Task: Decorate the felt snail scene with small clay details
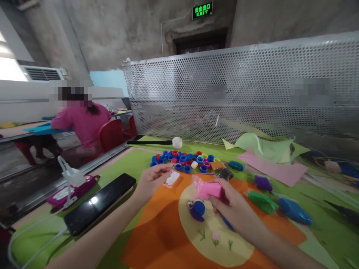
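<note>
My right hand (pixel 232 205) is closed on a pink block of clay in a clear wrapper (pixel 209 189), held just above the mat. My left hand (pixel 153 181) hovers to the left with its fingers bent, touching a small packet of white clay (pixel 172 178). Below the pink block sits a small blue and purple clay figure (pixel 197 210) on the yellow patch of the orange and green mat (pixel 157 231).
Several coloured bottle caps (pixel 186 160) lie behind the hands. Packets of orange (pixel 217 165), purple (pixel 263 183), green (pixel 262 201) and blue clay (pixel 294 210) lie to the right. A black phone (pixel 99 203) lies left. A perforated metal screen (pixel 238 93) stands behind; a person in pink (pixel 84 123) sits far left.
</note>
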Demonstrator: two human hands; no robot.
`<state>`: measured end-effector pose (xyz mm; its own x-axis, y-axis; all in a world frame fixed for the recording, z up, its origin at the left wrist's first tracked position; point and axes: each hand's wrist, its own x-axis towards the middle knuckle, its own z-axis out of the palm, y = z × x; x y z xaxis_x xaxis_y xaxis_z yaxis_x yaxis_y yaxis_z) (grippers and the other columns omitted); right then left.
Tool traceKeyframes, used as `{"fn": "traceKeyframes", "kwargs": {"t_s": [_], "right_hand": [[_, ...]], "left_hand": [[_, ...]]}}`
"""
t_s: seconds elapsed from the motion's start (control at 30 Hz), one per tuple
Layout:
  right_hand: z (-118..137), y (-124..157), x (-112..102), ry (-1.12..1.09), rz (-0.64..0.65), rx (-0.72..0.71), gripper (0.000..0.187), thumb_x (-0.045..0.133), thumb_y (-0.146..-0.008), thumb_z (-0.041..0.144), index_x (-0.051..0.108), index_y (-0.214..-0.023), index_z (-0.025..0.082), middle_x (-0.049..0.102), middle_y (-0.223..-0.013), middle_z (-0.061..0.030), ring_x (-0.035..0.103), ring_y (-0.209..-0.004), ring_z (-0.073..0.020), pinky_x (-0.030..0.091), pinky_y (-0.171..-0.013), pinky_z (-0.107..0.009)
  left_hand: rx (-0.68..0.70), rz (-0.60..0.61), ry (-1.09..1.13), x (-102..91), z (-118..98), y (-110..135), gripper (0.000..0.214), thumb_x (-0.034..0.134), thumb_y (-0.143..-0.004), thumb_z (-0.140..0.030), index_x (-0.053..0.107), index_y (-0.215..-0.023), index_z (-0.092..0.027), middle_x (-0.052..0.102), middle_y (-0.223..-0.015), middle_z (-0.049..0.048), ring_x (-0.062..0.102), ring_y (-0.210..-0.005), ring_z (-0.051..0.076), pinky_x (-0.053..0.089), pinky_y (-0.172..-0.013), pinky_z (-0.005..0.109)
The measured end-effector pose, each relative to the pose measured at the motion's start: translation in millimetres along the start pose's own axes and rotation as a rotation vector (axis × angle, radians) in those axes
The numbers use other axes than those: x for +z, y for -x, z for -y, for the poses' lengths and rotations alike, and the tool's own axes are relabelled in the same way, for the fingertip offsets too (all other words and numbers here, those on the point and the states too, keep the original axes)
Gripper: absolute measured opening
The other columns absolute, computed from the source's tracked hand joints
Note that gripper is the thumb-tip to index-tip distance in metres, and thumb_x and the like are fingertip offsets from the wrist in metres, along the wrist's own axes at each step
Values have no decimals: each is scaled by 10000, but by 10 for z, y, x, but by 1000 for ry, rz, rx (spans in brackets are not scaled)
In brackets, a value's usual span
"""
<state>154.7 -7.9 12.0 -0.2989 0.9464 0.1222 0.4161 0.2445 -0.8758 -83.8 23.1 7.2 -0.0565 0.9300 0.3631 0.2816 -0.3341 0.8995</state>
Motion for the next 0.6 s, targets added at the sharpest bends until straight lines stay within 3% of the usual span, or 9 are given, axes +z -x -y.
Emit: {"fn": "traceKeyframes", "kwargs": {"t_s": [0.13,0.3,0.6], "right_hand": [[-62,-58,-11,32,-67,-39,320,449,-765,385,448,-1015,186,576,-880,-47,562,-783,-213,451,-706,-343],[-64,-116,9,84,-124,-50,321,464,-745,412,472,-961,174,583,-817,-56,563,-742,-231,468,-686,-371],[30,-40,166,38,-53,-99,269,490,-764,365,518,-980,207,609,-955,-55,575,-883,-229,465,-778,-372]], "left_hand": [[-11,90,17,28,3,34,283,583,-744,-382,660,-901,-160,637,-718,25,537,-567,115,463,-544,220],[0,201,34,16,10,33,213,511,-802,-353,600,-801,-160,580,-682,3,511,-577,104,445,-563,218],[88,333,9,101,-34,182,112,596,-762,-273,589,-768,-162,594,-771,14,509,-658,109,408,-623,231]]}}
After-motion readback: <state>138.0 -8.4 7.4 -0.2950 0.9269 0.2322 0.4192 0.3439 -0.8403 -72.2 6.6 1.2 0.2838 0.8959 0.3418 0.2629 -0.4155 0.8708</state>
